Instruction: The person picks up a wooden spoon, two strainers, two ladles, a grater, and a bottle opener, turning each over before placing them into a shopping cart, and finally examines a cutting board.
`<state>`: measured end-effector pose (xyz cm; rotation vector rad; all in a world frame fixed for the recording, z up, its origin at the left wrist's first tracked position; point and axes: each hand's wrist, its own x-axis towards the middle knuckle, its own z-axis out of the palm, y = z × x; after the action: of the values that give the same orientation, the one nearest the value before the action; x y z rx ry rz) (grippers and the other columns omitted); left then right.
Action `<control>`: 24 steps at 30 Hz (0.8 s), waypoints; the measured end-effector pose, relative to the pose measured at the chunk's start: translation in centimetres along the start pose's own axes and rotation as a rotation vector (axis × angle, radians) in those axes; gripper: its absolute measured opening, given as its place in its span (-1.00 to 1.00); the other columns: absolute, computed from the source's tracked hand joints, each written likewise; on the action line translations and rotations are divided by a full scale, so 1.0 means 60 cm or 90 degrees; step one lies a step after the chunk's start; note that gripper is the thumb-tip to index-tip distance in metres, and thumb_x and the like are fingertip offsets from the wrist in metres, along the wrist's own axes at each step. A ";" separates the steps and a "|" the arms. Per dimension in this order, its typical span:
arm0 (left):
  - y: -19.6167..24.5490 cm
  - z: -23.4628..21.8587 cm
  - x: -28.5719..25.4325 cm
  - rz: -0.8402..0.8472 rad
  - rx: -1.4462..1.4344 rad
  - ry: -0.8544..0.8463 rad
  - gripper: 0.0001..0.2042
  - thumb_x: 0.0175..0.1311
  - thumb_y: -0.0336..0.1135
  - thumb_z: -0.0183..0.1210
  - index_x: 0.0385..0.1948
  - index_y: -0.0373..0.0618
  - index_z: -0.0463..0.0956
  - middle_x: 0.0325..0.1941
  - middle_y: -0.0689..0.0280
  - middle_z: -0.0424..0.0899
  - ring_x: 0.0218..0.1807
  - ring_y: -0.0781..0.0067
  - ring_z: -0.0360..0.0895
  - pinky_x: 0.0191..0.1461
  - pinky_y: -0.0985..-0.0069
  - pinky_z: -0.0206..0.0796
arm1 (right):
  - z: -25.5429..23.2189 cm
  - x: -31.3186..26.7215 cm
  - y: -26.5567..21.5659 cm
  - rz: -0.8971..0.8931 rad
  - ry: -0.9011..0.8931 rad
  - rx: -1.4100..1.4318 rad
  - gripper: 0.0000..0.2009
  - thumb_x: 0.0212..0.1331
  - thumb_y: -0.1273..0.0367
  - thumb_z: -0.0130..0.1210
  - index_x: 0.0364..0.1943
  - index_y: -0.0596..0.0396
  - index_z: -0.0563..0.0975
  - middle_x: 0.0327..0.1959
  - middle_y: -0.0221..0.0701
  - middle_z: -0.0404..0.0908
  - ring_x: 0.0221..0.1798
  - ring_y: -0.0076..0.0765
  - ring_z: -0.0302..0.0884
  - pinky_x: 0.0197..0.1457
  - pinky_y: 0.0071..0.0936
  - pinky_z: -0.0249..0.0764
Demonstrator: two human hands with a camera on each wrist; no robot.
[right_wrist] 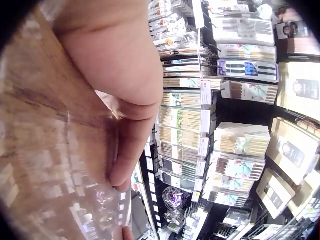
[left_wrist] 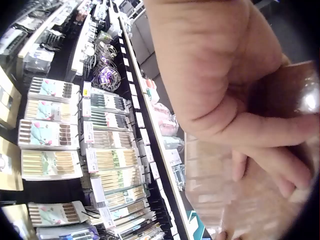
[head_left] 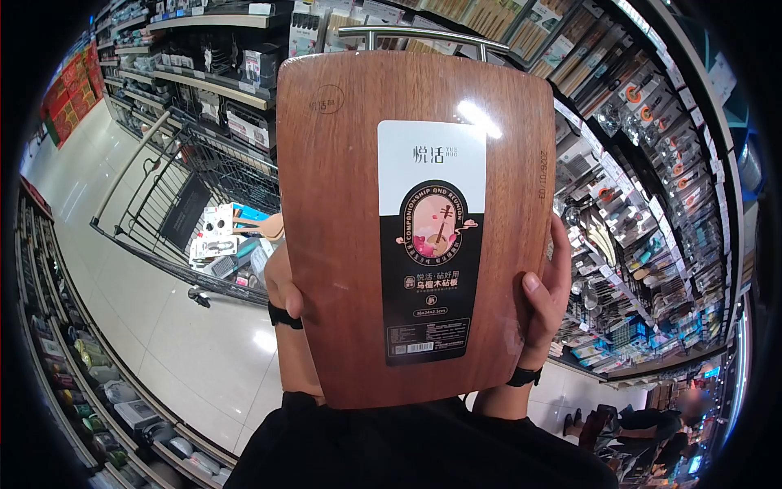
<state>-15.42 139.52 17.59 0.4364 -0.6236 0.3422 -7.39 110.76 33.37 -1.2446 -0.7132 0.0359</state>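
A wooden cutting board [head_left: 334, 244] in clear plastic wrap is held up in front of me, its face toward the head camera. It bears a white and black paper label [head_left: 432, 155], and a metal bar handle [head_left: 423, 34] shows at its top. My left hand [head_left: 283, 281] grips the left edge, thumb at the front. At the right edge my right hand [head_left: 547, 297] holds it, thumb on the face. The left wrist view shows fingers [left_wrist: 270, 130] against the wrapped wood; in the right wrist view the fingers [right_wrist: 132, 145] curl around the board's edge.
A wire shopping cart [head_left: 187, 196] stands to the left with packaged utensils [head_left: 224, 244] inside. Shelves of kitchen tools [head_left: 643, 163] rise on the right, and packs of chopsticks [left_wrist: 112, 160] hang ahead. Another person [head_left: 652, 428] is at the lower right.
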 end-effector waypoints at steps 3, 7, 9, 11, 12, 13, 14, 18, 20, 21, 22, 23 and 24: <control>-0.002 0.002 0.000 0.000 -0.004 -0.005 0.04 -0.26 -0.22 0.57 0.29 -0.52 0.11 0.25 -0.07 0.41 0.21 0.18 0.46 0.20 0.37 0.36 | -0.001 -0.001 -0.001 0.001 -0.002 -0.008 -0.12 -0.08 0.32 0.21 0.40 0.28 0.08 0.35 0.01 0.21 0.40 -0.07 0.25 0.44 -0.26 0.15; -0.004 0.004 -0.001 0.000 -0.010 -0.011 0.03 -0.26 -0.23 0.57 0.29 -0.52 0.11 0.25 -0.07 0.41 0.22 0.17 0.46 0.20 0.37 0.36 | -0.006 -0.001 0.000 0.000 -0.011 -0.014 -0.11 -0.09 0.29 0.23 0.40 0.29 0.09 0.48 0.00 -0.07 0.44 -0.08 0.19 0.48 -0.23 0.08; -0.005 0.006 0.000 0.000 -0.013 -0.014 0.03 -0.25 -0.23 0.57 0.29 -0.51 0.11 0.26 -0.07 0.40 0.22 0.17 0.46 0.20 0.37 0.36 | -0.018 0.000 0.006 -0.008 -0.013 -0.020 -0.10 -0.09 0.29 0.23 0.40 0.30 0.09 0.51 -0.02 -0.22 0.45 -0.09 0.16 0.49 -0.23 0.07; -0.007 0.007 0.000 -0.001 -0.016 -0.017 0.03 -0.25 -0.23 0.57 0.29 -0.51 0.11 0.26 -0.07 0.40 0.22 0.17 0.46 0.20 0.37 0.36 | -0.021 0.000 0.007 -0.015 -0.014 -0.026 -0.10 -0.10 0.28 0.24 0.40 0.30 0.09 0.54 -0.04 -0.37 0.47 -0.10 0.13 0.50 -0.23 0.05; -0.008 0.007 0.000 -0.002 -0.018 -0.018 0.03 -0.25 -0.23 0.57 0.29 -0.51 0.11 0.26 -0.07 0.40 0.22 0.17 0.46 0.20 0.37 0.36 | -0.020 -0.001 0.005 -0.013 -0.019 -0.020 -0.10 -0.10 0.28 0.24 0.40 0.31 0.09 0.54 -0.06 -0.44 0.48 -0.10 0.11 0.50 -0.23 0.04; -0.010 0.008 0.000 -0.004 -0.020 -0.020 0.03 -0.25 -0.23 0.56 0.29 -0.51 0.10 0.26 -0.07 0.40 0.22 0.17 0.46 0.20 0.37 0.36 | -0.020 -0.001 0.004 -0.011 -0.024 -0.015 -0.09 -0.10 0.28 0.24 0.40 0.31 0.10 0.55 -0.08 -0.51 0.49 -0.11 0.09 0.51 -0.23 0.03; -0.011 0.009 0.001 -0.005 -0.022 -0.021 0.03 -0.24 -0.23 0.56 0.30 -0.51 0.10 0.26 -0.07 0.40 0.22 0.17 0.46 0.20 0.37 0.36 | -0.020 -0.001 0.003 -0.011 -0.022 -0.015 -0.09 -0.10 0.28 0.24 0.40 0.31 0.10 0.55 -0.08 -0.51 0.49 -0.11 0.09 0.51 -0.23 0.03; -0.014 0.010 0.003 -0.006 -0.028 -0.028 0.02 -0.24 -0.24 0.56 0.30 -0.51 0.10 0.26 -0.08 0.40 0.22 0.16 0.46 0.21 0.36 0.36 | -0.018 -0.001 0.001 -0.012 -0.025 -0.005 -0.09 -0.10 0.29 0.25 0.40 0.30 0.09 0.55 -0.07 -0.42 0.48 -0.09 0.11 0.50 -0.22 0.05; -0.015 0.010 0.005 -0.006 -0.031 -0.031 0.02 -0.23 -0.24 0.56 0.30 -0.50 0.10 0.26 -0.08 0.40 0.22 0.16 0.46 0.21 0.36 0.36 | -0.017 -0.001 0.001 -0.008 -0.030 0.002 -0.09 -0.10 0.29 0.24 0.41 0.30 0.09 0.54 -0.07 -0.39 0.48 -0.08 0.12 0.49 -0.22 0.05; -0.015 0.011 0.005 -0.005 -0.032 -0.033 0.02 -0.23 -0.24 0.56 0.30 -0.50 0.10 0.26 -0.08 0.40 0.23 0.16 0.46 0.21 0.36 0.36 | -0.018 -0.001 0.001 -0.010 -0.028 0.000 -0.09 -0.10 0.29 0.24 0.41 0.30 0.08 0.54 -0.07 -0.37 0.48 -0.08 0.12 0.49 -0.21 0.06; -0.015 0.010 0.006 -0.005 -0.034 -0.035 0.02 -0.23 -0.24 0.56 0.30 -0.50 0.10 0.26 -0.08 0.40 0.23 0.16 0.46 0.21 0.36 0.36 | -0.018 0.000 0.002 -0.013 -0.026 -0.003 -0.10 -0.09 0.30 0.24 0.41 0.30 0.08 0.54 -0.07 -0.34 0.47 -0.07 0.13 0.48 -0.21 0.07; -0.014 0.010 0.007 -0.005 -0.035 -0.036 0.02 -0.23 -0.24 0.56 0.30 -0.50 0.10 0.26 -0.08 0.40 0.23 0.16 0.45 0.21 0.36 0.36 | -0.018 0.001 0.004 -0.013 -0.026 -0.003 -0.10 -0.09 0.30 0.24 0.41 0.30 0.08 0.54 -0.07 -0.34 0.47 -0.07 0.13 0.48 -0.21 0.07; -0.014 0.010 0.007 -0.004 -0.036 -0.037 0.02 -0.23 -0.25 0.56 0.30 -0.50 0.10 0.26 -0.08 0.40 0.23 0.16 0.45 0.21 0.36 0.36 | -0.019 0.001 0.005 -0.018 -0.026 -0.008 -0.10 -0.09 0.30 0.24 0.41 0.29 0.08 0.54 -0.06 -0.32 0.47 -0.07 0.14 0.48 -0.21 0.08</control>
<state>-15.02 138.57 18.07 0.3952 -0.6874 0.3057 -6.66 109.94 33.01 -1.2479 -0.7678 0.0341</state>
